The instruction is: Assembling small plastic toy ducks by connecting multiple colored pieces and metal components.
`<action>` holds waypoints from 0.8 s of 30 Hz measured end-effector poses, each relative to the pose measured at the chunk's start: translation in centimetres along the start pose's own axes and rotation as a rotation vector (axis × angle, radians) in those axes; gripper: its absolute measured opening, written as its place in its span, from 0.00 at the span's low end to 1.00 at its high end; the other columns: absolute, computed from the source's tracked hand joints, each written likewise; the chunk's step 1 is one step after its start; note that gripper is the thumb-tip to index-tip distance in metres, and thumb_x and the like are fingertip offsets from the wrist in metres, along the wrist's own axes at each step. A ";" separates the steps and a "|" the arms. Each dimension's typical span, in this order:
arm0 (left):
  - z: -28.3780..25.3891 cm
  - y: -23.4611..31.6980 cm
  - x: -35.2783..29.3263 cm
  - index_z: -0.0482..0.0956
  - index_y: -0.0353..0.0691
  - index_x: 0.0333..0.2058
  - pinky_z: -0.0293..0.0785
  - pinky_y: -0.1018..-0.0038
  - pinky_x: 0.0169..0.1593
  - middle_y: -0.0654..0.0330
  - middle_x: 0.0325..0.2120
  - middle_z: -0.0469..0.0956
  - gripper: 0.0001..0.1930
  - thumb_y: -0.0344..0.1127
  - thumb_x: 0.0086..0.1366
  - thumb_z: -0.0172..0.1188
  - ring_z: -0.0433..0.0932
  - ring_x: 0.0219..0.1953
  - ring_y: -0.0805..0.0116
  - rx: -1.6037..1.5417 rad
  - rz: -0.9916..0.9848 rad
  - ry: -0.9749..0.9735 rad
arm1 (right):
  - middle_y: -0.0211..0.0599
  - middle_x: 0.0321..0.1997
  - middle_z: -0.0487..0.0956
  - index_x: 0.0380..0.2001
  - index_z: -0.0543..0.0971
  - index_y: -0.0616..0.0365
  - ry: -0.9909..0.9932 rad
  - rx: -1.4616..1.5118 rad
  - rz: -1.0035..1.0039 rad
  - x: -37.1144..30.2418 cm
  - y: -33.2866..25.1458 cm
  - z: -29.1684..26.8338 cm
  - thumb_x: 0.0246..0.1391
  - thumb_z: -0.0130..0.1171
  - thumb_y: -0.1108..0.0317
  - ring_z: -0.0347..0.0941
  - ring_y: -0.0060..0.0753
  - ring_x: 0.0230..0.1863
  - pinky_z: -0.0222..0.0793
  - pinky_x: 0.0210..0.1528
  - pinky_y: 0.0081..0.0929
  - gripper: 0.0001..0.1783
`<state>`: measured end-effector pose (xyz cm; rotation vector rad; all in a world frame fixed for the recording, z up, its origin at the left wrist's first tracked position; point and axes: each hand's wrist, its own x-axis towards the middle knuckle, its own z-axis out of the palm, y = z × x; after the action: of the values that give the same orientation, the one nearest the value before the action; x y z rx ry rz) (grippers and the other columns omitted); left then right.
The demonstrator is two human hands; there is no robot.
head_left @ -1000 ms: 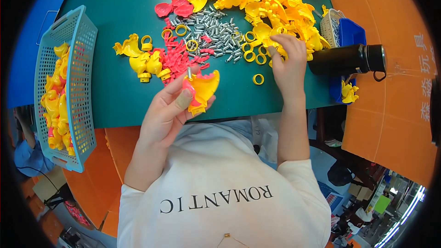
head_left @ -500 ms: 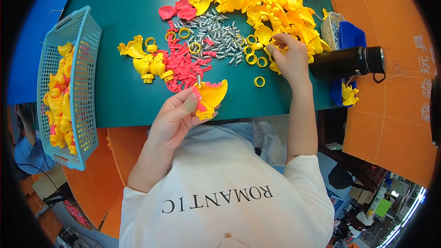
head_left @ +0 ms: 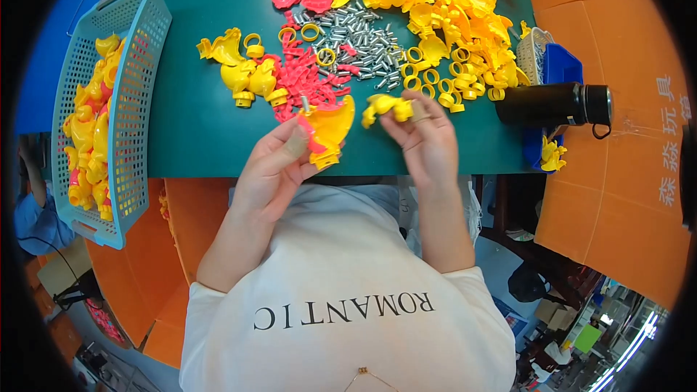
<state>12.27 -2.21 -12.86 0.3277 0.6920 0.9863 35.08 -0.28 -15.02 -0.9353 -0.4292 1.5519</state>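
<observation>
My left hand (head_left: 274, 165) is closed on a curved yellow plastic half-shell (head_left: 336, 122), hollow side up, near the table's front edge. Pink parts sit along the shell's inside, and a small silvery cylinder (head_left: 306, 104) stands out at its upper left. To the right, my right hand (head_left: 428, 143) pinches a smaller, bumpy yellow plastic piece (head_left: 386, 107) between thumb and fingers. A gap separates the two pieces. Just beyond them lie a heap of small pink plastic parts (head_left: 299, 76), many silvery cylinders (head_left: 367, 42) and several yellow rings (head_left: 430, 77).
A big pile of yellow shells (head_left: 450, 7) covers the far right of the green table (head_left: 196, 131). A blue basket (head_left: 138, 131) of yellow figures stands left. On the right are a black bottle (head_left: 541, 105), blue bins (head_left: 560, 64) and an orange carton (head_left: 617, 174). Joined yellow figures (head_left: 243, 78) lie left.
My right hand has come back from the yellow pile toward my left hand, now with a small yellow piece. More yellow rings show where it was. The left hand keeps its half-shell.
</observation>
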 end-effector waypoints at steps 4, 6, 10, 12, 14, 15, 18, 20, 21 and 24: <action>-1.2 -0.1 -0.3 0.63 0.30 0.56 0.72 0.62 0.56 0.48 0.52 0.71 0.26 0.41 0.66 0.54 0.74 0.52 0.54 0.029 -0.028 -0.004 | 0.42 0.39 0.77 0.41 0.76 0.67 0.113 -0.379 -0.112 -2.6 2.8 0.7 0.58 0.54 0.74 0.77 0.34 0.36 0.78 0.43 0.32 0.10; -1.5 0.3 -0.9 0.66 0.31 0.54 0.73 0.65 0.54 0.52 0.49 0.73 0.22 0.39 0.67 0.54 0.75 0.50 0.61 -0.008 -0.012 0.016 | 0.41 0.38 0.77 0.39 0.78 0.66 0.119 -0.634 -0.181 -4.0 2.8 0.2 0.56 0.56 0.75 0.77 0.31 0.34 0.77 0.41 0.29 0.09; -2.7 0.5 -1.8 0.70 0.31 0.51 0.76 0.69 0.50 0.56 0.45 0.76 0.19 0.37 0.67 0.55 0.78 0.45 0.69 -0.024 0.003 0.011 | 0.40 0.43 0.78 0.43 0.78 0.62 -0.149 -1.388 -0.332 -5.0 0.0 1.1 0.42 0.65 0.78 0.76 0.30 0.36 0.73 0.39 0.26 0.20; -3.0 0.7 -2.0 0.70 0.31 0.50 0.77 0.71 0.48 0.55 0.44 0.77 0.18 0.37 0.66 0.55 0.78 0.44 0.69 -0.004 -0.008 0.010 | 0.40 0.49 0.77 0.49 0.75 0.61 -0.553 -1.532 -0.695 -3.1 -0.5 2.4 0.38 0.67 0.77 0.74 0.40 0.46 0.69 0.51 0.32 0.29; -2.6 1.0 -2.4 0.71 0.31 0.50 0.78 0.72 0.46 0.55 0.44 0.77 0.18 0.36 0.66 0.56 0.79 0.43 0.69 0.019 -0.021 0.007 | 0.41 0.51 0.76 0.51 0.74 0.60 -0.632 -1.574 -0.664 -1.3 0.4 2.6 0.37 0.68 0.76 0.71 0.43 0.51 0.65 0.55 0.34 0.32; -2.4 1.2 -2.6 0.72 0.30 0.48 0.79 0.73 0.44 0.55 0.42 0.78 0.17 0.36 0.65 0.57 0.79 0.41 0.70 0.031 -0.013 -0.006 | 0.41 0.53 0.75 0.53 0.72 0.59 -0.713 -1.615 -0.636 -0.7 1.0 2.7 0.36 0.68 0.75 0.68 0.46 0.56 0.61 0.60 0.37 0.35; -2.7 1.8 -3.3 0.74 0.30 0.46 0.80 0.74 0.41 0.55 0.40 0.79 0.16 0.36 0.64 0.59 0.80 0.39 0.71 0.047 0.002 -0.010 | 0.39 0.53 0.75 0.53 0.73 0.59 -0.801 -1.604 -0.577 0.0 1.0 1.9 0.36 0.68 0.76 0.69 0.43 0.57 0.62 0.61 0.37 0.34; -3.2 2.1 -3.6 0.74 0.30 0.45 0.80 0.74 0.41 0.55 0.39 0.79 0.16 0.35 0.63 0.60 0.80 0.39 0.71 0.052 0.009 0.003 | 0.40 0.53 0.75 0.53 0.72 0.62 -0.736 -1.441 -0.529 0.1 0.6 2.2 0.37 0.67 0.78 0.69 0.41 0.56 0.62 0.61 0.35 0.34; -3.3 2.2 -3.7 0.74 0.30 0.45 0.81 0.74 0.40 0.55 0.38 0.79 0.16 0.34 0.63 0.60 0.81 0.39 0.70 0.063 0.033 0.002 | 0.41 0.53 0.75 0.53 0.71 0.64 -0.659 -1.282 -0.484 0.0 0.5 2.4 0.37 0.67 0.79 0.70 0.39 0.56 0.62 0.61 0.34 0.34; -3.0 2.8 -3.6 0.74 0.30 0.45 0.81 0.74 0.39 0.55 0.38 0.80 0.15 0.32 0.62 0.61 0.81 0.39 0.70 0.086 0.049 0.025 | 0.47 0.53 0.74 0.55 0.68 0.73 -0.361 -0.464 -0.276 -1.8 1.6 3.3 0.39 0.73 0.66 0.73 0.36 0.53 0.65 0.58 0.31 0.40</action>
<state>7.14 -3.98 -12.21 0.4098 0.7529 1.0108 31.52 -1.61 -13.60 -0.8924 -1.1644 1.3891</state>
